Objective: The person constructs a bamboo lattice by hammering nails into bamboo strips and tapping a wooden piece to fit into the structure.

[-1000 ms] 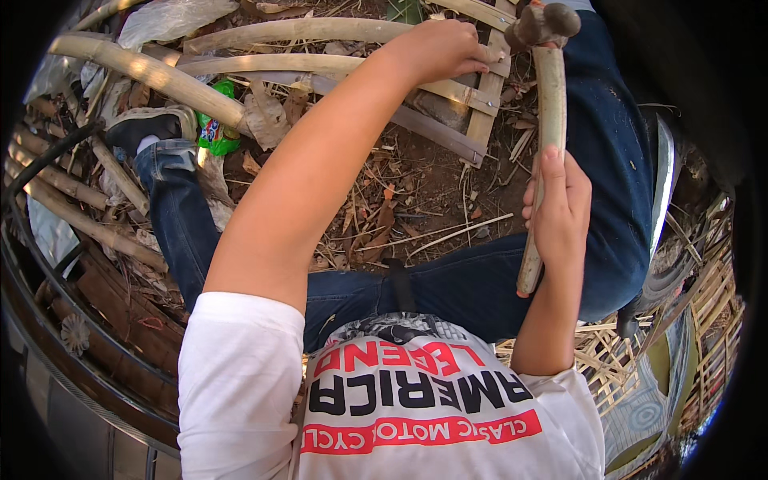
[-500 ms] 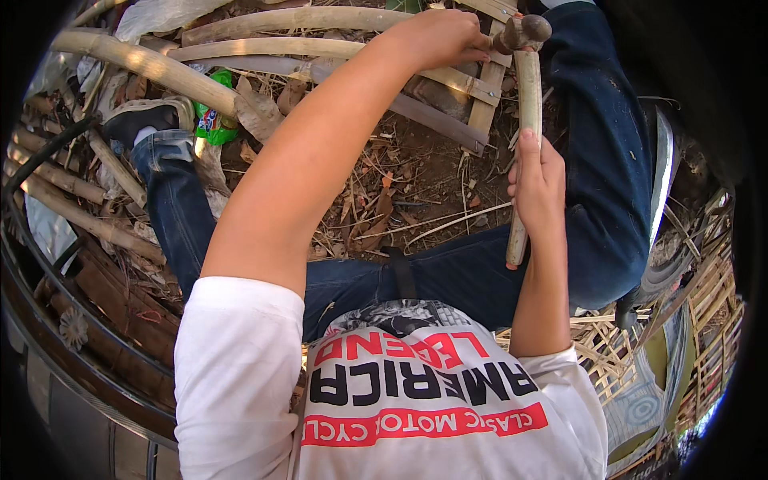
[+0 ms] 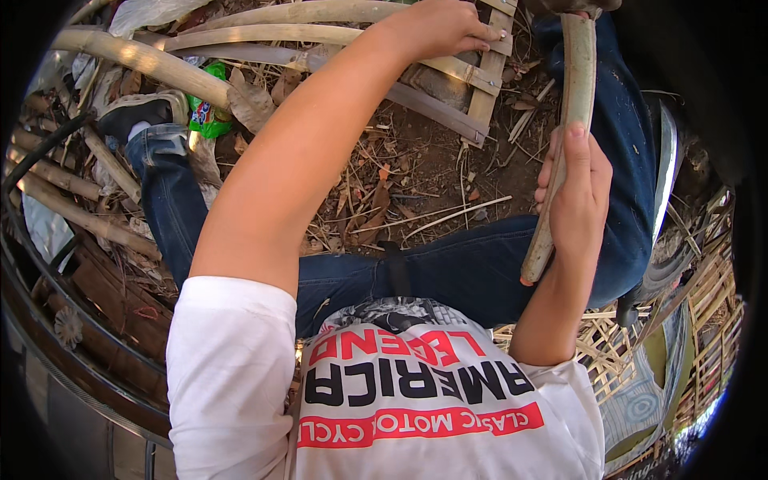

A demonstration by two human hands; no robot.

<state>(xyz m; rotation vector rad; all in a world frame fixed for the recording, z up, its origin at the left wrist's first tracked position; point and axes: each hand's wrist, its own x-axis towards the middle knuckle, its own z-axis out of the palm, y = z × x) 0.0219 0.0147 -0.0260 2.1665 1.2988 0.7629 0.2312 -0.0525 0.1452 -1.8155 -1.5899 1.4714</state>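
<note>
My right hand (image 3: 574,188) is wrapped round the pale wooden handle of a hammer (image 3: 578,80), its thumb along the shaft. The dark hammer head is partly cut off by the upper edge. Far ahead, my left hand (image 3: 448,28) bends over a frame of split bamboo slats (image 3: 452,74), thumb and forefinger closed together at the cross strip (image 3: 482,108). Whatever sits between those fingertips is too small to make out. Small nail heads show where slats cross the strip. The hammer head is to the right of my left hand, apart from the frame.
Bamboo poles (image 3: 144,64) lie at the left, beside a green wrapper (image 3: 210,104). Dry leaves and twigs cover the soil between my legs. A curved metal blade (image 3: 666,172) stands by my right knee, with woven bamboo (image 3: 712,320) behind it. A dark metal frame (image 3: 56,280) is at the left.
My right hand and the hammer have risen and swung to the right, away from the slats. My left hand stays at the cross strip, with the view shifted slightly.
</note>
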